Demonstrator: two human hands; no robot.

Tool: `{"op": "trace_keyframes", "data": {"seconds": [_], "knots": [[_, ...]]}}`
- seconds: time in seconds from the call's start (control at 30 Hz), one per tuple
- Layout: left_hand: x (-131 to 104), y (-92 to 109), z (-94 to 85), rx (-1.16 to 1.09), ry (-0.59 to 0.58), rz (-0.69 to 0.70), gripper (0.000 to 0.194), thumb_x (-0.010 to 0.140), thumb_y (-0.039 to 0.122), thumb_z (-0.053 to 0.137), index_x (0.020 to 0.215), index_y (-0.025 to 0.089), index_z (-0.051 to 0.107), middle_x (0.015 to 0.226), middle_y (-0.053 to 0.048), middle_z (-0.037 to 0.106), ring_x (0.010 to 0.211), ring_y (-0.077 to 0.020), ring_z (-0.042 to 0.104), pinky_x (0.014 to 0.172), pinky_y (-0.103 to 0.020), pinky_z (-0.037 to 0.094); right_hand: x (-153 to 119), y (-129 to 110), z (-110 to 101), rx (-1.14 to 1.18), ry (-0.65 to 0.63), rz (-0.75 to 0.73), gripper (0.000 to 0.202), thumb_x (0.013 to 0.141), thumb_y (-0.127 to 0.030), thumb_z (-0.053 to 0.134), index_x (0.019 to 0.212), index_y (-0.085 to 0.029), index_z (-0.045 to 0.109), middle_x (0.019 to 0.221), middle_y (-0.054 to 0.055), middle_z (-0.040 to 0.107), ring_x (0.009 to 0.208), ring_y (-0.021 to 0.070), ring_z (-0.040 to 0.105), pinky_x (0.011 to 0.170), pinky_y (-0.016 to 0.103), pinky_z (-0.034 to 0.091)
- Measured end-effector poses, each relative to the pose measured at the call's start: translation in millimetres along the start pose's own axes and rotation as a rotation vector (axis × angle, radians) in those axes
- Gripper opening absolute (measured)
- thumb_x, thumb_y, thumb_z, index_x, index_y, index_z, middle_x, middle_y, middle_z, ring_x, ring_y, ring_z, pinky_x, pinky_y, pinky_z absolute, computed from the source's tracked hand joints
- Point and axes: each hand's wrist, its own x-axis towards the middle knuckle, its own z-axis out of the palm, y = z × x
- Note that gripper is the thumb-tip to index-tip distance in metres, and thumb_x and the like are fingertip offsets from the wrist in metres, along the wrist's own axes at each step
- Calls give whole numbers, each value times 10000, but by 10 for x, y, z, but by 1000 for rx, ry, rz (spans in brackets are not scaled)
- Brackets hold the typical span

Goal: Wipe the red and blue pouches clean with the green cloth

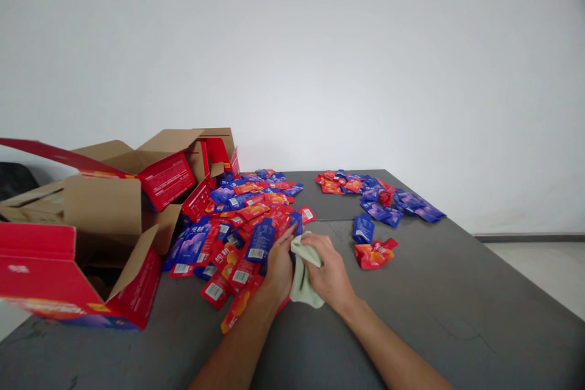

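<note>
A pale green cloth [302, 285] is bunched in my right hand [329, 268], whose fingers are closed around it. Facing it from the left is my left hand [280, 263], with its fingers closed on a blue pouch [297, 220]. Most of that pouch is hidden behind the fingers and the cloth, which touches it. Right beside my left hand lies a large heap of red and blue spouted pouches, among them a blue pouch [261, 241] and a red pouch [244, 272]. Part of the heap is under my left forearm.
Opened red cardboard boxes [107, 308] with raised flaps stand along the left side. On the grey table [411, 317], a smaller group of pouches [377, 210] lies at the back right. A blue pouch [363, 228] and an orange-red pouch [375, 254] lie nearer. A white wall [320, 61] rises behind.
</note>
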Motion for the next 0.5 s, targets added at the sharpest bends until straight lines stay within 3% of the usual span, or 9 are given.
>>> {"op": "trace_keyframes", "data": {"seconds": [0.17, 0.3, 0.4, 0.5], "knots": [[-29, -16, 48, -55, -132, -125, 411, 796, 521, 652, 895, 124, 699, 915, -110, 739, 949, -266, 691, 889, -384, 525, -4, 13, 5, -61, -22, -82, 283, 932, -148, 513, 1142, -269, 659, 1125, 69, 693, 1051, 223, 619, 937, 409, 494], [-47, -79, 59, -14, -135, -93, 367, 766, 450, 713, 961, 140, 703, 931, -80, 743, 951, -252, 693, 888, -365, 519, 21, 139, -101, -160, 75, -24, 319, 910, -132, 513, 1158, -255, 672, 1165, 82, 677, 1069, 238, 599, 940, 419, 491], [-65, -118, 60, 50, -235, -109, 354, 773, 386, 710, 1029, 142, 713, 973, -73, 749, 994, -258, 683, 914, -370, 503, 54, 242, -202, -232, 168, 42, 340, 882, -118, 517, 1158, -242, 673, 1183, 85, 664, 1107, 247, 573, 965, 424, 475], [-61, -114, 38, 158, -253, -27, 364, 795, 357, 677, 1086, 142, 716, 1070, -80, 744, 1100, -276, 643, 986, -396, 463, 68, 224, -217, -252, 136, 44, 348, 862, -97, 514, 1142, -233, 669, 1174, 80, 670, 1086, 237, 576, 956, 392, 465]]}}
